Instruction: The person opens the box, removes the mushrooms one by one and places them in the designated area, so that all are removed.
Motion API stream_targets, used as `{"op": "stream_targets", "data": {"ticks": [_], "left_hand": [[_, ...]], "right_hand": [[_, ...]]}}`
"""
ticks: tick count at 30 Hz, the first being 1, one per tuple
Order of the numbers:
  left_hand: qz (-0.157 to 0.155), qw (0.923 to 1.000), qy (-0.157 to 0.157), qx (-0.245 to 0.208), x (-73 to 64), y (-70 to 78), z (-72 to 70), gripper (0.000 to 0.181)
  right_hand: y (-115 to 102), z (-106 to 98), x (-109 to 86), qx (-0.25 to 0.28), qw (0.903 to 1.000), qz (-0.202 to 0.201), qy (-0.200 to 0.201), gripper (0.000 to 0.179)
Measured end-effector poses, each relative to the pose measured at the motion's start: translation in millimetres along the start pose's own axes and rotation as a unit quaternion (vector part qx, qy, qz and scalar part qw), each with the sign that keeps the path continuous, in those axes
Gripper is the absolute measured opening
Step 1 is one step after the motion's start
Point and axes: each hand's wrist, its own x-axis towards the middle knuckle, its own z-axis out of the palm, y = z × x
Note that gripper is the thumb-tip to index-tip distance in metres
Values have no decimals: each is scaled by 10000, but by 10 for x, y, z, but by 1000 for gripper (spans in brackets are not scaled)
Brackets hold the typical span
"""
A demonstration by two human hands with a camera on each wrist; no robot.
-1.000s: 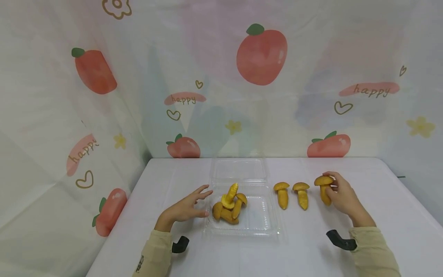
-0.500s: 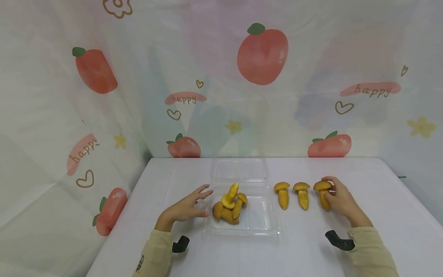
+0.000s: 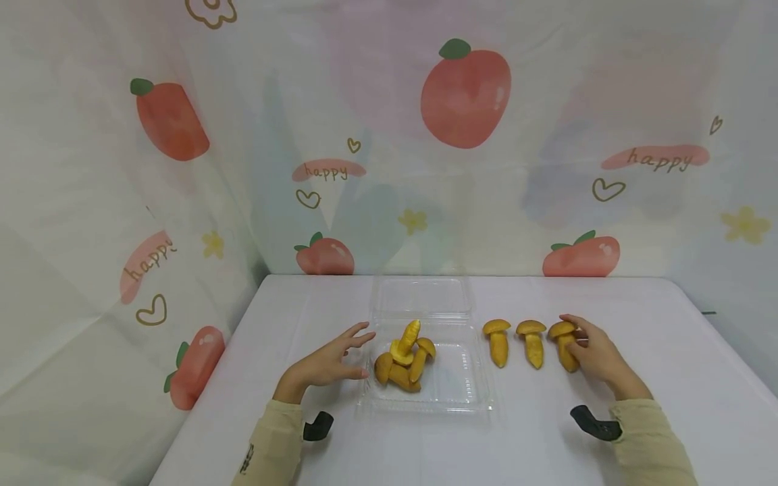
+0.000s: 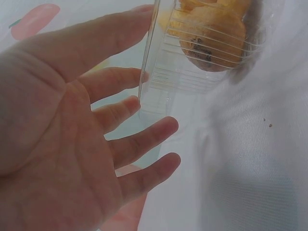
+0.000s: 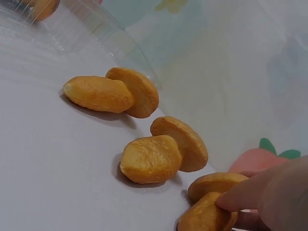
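Note:
My right hand (image 3: 598, 347) pinches the rightmost yellow-brown mushroom (image 3: 566, 354), thumb on its stem and fingers at the cap. In the right wrist view that mushroom (image 5: 204, 214) lies low on the table at the end of a row. Two similar mushrooms, one (image 3: 499, 347) and another (image 3: 533, 347), lie to its left, caps toward the back. My left hand (image 3: 328, 361) stays spread at the left wall of a clear plastic box (image 3: 452, 378); in the left wrist view the thumb and nearest fingertips are right at the rim. Three mushrooms (image 3: 404, 378) are heaped inside the box's left half.
The box's transparent lid (image 3: 422, 297) is folded back toward the rear wall. A white cloth covers the table (image 3: 425, 452). Behind and at left hangs a printed curtain (image 3: 389, 101) with red fruit. A black wrist mount (image 3: 595, 424) sticks out from the right sleeve.
My right hand has lowered the rightmost mushroom toward the table and shifted it slightly left, nearer the other two. The left hand has kept its place by the box.

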Motion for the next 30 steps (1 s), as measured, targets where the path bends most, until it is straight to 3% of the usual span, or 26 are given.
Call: {"op": "stream_targets", "data": {"ticks": [10, 23, 30], "left_hand": [[-39, 10000, 53, -15, 10, -18, 16, 74], [-116, 9999, 31, -41, 3, -20, 14, 73], [-92, 9999, 56, -24, 24, -26, 3, 74]], "right_hand": [[26, -35, 10, 44, 9997, 227, 63, 67], [-6, -99, -10, -122, 9953, 959, -68, 82], [-76, -139, -36, -380, 9908, 1294, 44, 79]]}}
